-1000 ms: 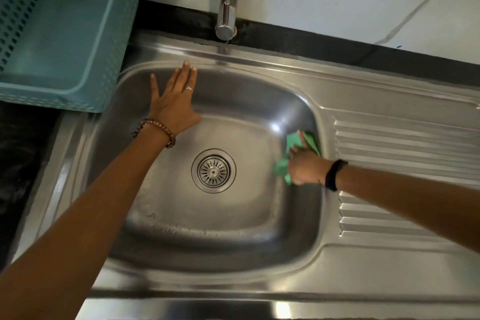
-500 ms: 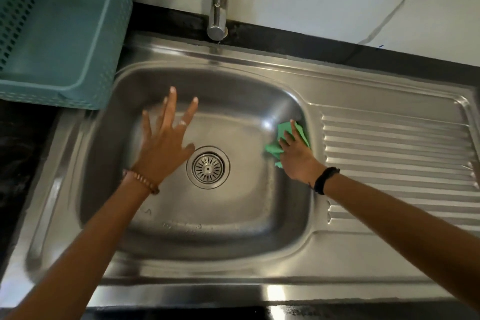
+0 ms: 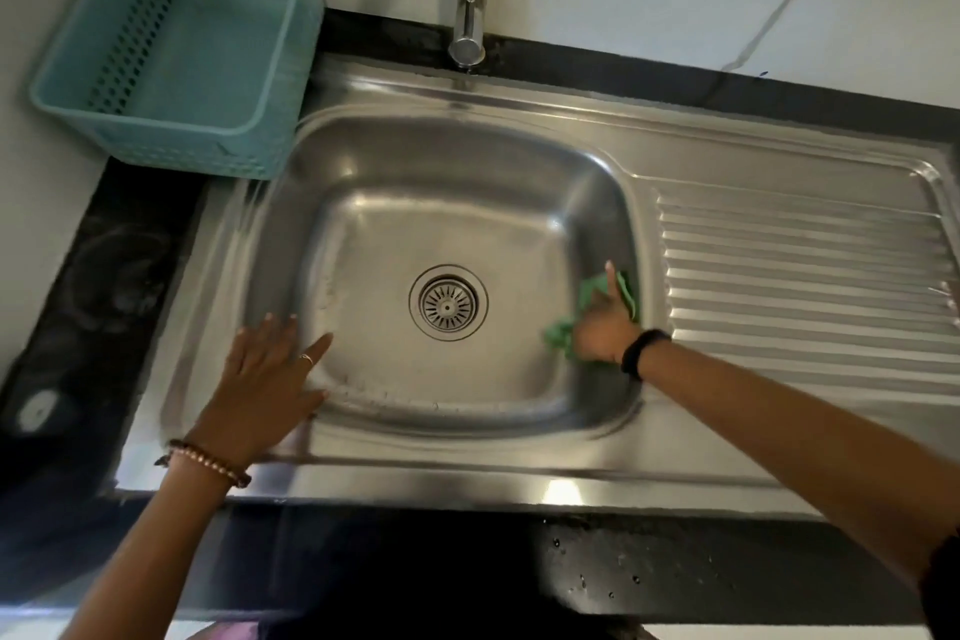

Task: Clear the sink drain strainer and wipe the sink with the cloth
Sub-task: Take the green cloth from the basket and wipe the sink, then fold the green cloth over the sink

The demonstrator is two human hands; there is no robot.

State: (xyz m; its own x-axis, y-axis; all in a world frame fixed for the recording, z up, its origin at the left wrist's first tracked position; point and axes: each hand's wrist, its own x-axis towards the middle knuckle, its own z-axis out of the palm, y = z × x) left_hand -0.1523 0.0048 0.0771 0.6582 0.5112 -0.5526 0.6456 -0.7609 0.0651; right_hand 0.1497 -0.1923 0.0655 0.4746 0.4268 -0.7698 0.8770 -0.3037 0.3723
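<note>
right hand (image 3: 602,333) presses green cloth (image 3: 592,299) on sink (image 3: 597,203) wall; left hand (image 3: 265,379) fingers spread.

The sink (image 3: 363,452) sits in the counter (image 3: 119,276), with the strainer (image 3: 448,303) in the middle of its bowl and the tap (image 3: 470,0) behind it at the wall. The basket (image 3: 171,42) stands behind and to the left, and the ribbed draining board (image 3: 800,286) lies to the right. The left hand (image 3: 265,385) lies flat on the bowl's front left corner, and the right hand (image 3: 602,327) presses the cloth (image 3: 587,296) on the bowl's right wall.
</note>
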